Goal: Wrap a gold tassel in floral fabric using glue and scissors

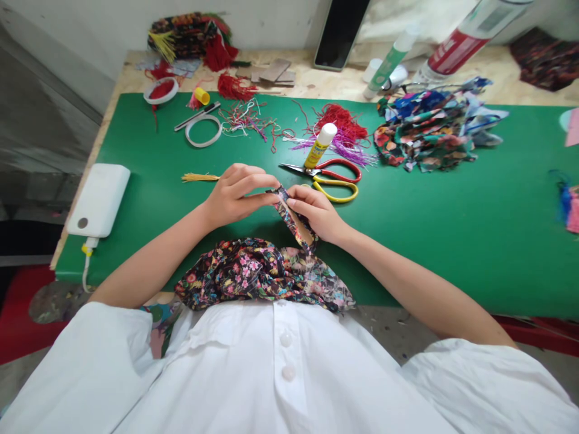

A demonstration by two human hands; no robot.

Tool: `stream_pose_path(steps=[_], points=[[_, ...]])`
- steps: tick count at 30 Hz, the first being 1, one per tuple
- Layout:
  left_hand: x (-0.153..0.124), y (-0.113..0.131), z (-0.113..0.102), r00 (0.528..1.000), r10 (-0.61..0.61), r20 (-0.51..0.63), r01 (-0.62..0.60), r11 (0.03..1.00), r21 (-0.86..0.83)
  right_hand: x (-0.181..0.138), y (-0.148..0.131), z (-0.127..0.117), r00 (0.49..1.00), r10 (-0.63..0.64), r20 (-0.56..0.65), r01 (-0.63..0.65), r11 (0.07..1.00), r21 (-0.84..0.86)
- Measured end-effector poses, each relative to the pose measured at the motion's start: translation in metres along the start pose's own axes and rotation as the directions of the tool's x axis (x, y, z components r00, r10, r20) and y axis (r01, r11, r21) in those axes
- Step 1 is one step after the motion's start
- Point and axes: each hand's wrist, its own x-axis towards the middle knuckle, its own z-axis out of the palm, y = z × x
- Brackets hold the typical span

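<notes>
My left hand (237,196) and my right hand (316,211) meet over the green mat (452,229), both pinching a narrow folded strip of dark floral fabric (292,220). The strip runs down into a bunched heap of the same floral fabric (253,271) at the mat's near edge, against my white shirt. Just beyond my right hand lie scissors with red and yellow handles (337,181) and a yellow glue stick with a white cap (320,146). A small yellow tassel (199,177) lies left of my left hand.
A white power bank (99,199) with a cable sits at the mat's left edge. Tape rings (203,131), loose red and purple threads (339,126), a pile of colourful fabric scraps (429,129), a phone (339,33) and bottles (389,63) stand farther back.
</notes>
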Motion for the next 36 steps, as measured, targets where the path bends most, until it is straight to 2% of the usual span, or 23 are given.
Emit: stream_pose_path(steps=[5, 10, 13, 16, 20, 24, 28, 33, 36], points=[[0.003, 0.002, -0.001, 0.995, -0.067, 0.069, 0.066, 0.998, 0.007, -0.001, 0.0, -0.001, 1.0, -0.017, 0.021, 0.018, 0.999, -0.044], [0.003, 0.001, 0.0, 0.997, 0.078, 0.024, -0.08, 0.993, 0.082, -0.001, -0.001, 0.0, 0.999, -0.007, 0.041, 0.007, 1.0, -0.006], [0.001, 0.003, 0.001, 0.998, 0.063, 0.005, -0.063, 0.982, 0.176, -0.001, 0.0, 0.001, 1.0, -0.026, 0.015, 0.025, 0.999, 0.045], [0.0, 0.006, 0.001, 0.998, 0.051, 0.048, -0.06, 0.975, 0.214, -0.001, -0.001, 0.001, 0.999, -0.025, 0.029, 0.023, 0.998, 0.062], [0.002, 0.008, 0.0, 0.991, 0.123, 0.051, -0.131, 0.969, 0.208, -0.001, -0.001, 0.001, 0.997, -0.012, 0.072, 0.007, 0.998, 0.061], [0.004, 0.007, -0.001, 0.984, 0.171, 0.055, -0.178, 0.965, 0.191, -0.001, 0.0, 0.001, 0.996, -0.049, 0.074, 0.047, 0.999, 0.021], [0.005, 0.007, -0.002, 0.98, 0.183, 0.082, -0.196, 0.963, 0.184, -0.002, 0.0, 0.001, 0.996, -0.054, 0.078, 0.052, 0.998, 0.024], [0.007, 0.01, -0.004, 0.973, 0.229, 0.022, -0.229, 0.953, 0.197, -0.003, -0.001, 0.003, 0.997, -0.016, 0.076, 0.01, 0.997, 0.075], [0.006, 0.011, -0.005, 0.979, 0.202, 0.019, -0.202, 0.959, 0.201, -0.003, -0.003, 0.003, 0.997, -0.005, 0.071, 0.0, 0.997, 0.074]])
